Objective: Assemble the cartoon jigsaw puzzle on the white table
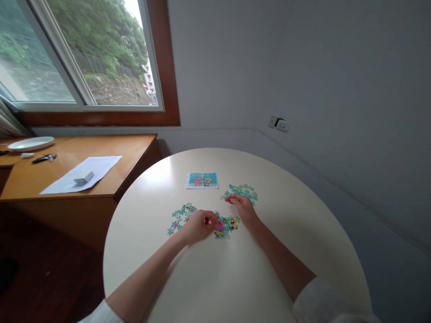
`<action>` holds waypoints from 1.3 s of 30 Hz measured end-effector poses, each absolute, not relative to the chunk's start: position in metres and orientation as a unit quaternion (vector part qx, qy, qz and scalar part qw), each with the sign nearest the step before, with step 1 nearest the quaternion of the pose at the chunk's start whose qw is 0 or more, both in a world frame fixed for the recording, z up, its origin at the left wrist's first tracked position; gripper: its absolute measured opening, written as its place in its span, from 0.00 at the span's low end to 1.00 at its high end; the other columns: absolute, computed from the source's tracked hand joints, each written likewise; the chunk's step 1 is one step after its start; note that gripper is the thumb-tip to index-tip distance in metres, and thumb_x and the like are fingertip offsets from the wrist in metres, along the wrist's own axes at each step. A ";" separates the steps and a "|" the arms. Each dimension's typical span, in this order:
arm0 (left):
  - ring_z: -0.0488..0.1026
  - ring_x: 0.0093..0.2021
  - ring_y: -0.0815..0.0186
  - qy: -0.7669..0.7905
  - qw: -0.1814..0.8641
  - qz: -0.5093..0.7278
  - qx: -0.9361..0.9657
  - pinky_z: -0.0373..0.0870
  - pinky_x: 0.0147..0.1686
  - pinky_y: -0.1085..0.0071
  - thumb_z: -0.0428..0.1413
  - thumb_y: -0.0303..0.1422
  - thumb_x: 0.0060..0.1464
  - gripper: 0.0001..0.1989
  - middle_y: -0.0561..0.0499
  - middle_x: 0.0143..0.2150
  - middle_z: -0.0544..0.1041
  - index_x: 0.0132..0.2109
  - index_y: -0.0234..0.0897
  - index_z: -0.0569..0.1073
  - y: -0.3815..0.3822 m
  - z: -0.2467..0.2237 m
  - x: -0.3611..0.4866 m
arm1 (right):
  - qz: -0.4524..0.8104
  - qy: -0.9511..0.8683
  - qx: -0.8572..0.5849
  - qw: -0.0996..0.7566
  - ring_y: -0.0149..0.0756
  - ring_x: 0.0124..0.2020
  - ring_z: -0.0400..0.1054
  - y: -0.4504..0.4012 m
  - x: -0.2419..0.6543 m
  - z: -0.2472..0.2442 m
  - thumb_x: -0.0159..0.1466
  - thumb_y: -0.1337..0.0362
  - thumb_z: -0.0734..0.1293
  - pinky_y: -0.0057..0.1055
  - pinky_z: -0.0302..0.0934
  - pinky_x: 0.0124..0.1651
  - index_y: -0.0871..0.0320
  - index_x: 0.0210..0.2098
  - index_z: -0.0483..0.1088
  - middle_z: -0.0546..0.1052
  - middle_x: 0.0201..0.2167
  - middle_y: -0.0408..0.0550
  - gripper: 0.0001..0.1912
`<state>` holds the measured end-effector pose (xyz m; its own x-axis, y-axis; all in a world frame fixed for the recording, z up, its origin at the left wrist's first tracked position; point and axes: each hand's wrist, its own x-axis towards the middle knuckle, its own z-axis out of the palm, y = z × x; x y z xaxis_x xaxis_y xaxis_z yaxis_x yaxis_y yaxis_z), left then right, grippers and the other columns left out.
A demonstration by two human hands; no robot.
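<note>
A partly joined jigsaw puzzle (226,226) with pink and yellow cartoon figures lies flat on the round table. At its left edge is my left hand (199,225), thumb and fingers curled together by the pink figure; whatever they grip is too small to make out. My right hand (245,209) hovers above and right of the joined part, fingers pinched at the near edge of a spread of loose teal puzzle pieces (247,192). Anything between those fingertips cannot be made out. More loose puzzle pieces (178,217) lie left of my left hand, partly hidden by it.
A printed reference picture (202,180) lies farther back on the round white table (269,269). Left of it stands a wooden desk (134,146) with a paper sheet (104,163), a small grey box (84,178) and a white plate (32,143). Walls and a window surround the far side.
</note>
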<state>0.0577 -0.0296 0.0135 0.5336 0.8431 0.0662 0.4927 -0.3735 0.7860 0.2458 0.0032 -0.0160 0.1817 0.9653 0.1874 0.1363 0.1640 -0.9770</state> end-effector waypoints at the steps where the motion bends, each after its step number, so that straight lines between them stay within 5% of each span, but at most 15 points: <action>1: 0.64 0.26 0.71 0.424 0.368 0.235 0.794 0.59 0.26 0.77 0.49 0.27 0.42 0.09 0.52 0.26 0.75 0.28 0.33 0.75 -0.029 0.012 0.058 | 0.371 -0.521 -0.529 0.558 0.35 0.31 0.67 0.003 0.246 -0.016 0.48 0.63 0.62 0.33 0.59 0.40 0.56 0.21 0.73 0.76 0.24 0.44 0.08; 39: 0.66 0.24 0.71 0.455 0.324 0.201 0.805 0.61 0.30 0.75 0.50 0.26 0.41 0.08 0.53 0.23 0.73 0.27 0.35 0.75 -0.032 0.017 0.058 | 0.368 -0.528 -0.530 0.552 0.35 0.32 0.67 0.002 0.245 -0.015 0.49 0.63 0.62 0.33 0.58 0.41 0.56 0.21 0.73 0.75 0.25 0.44 0.08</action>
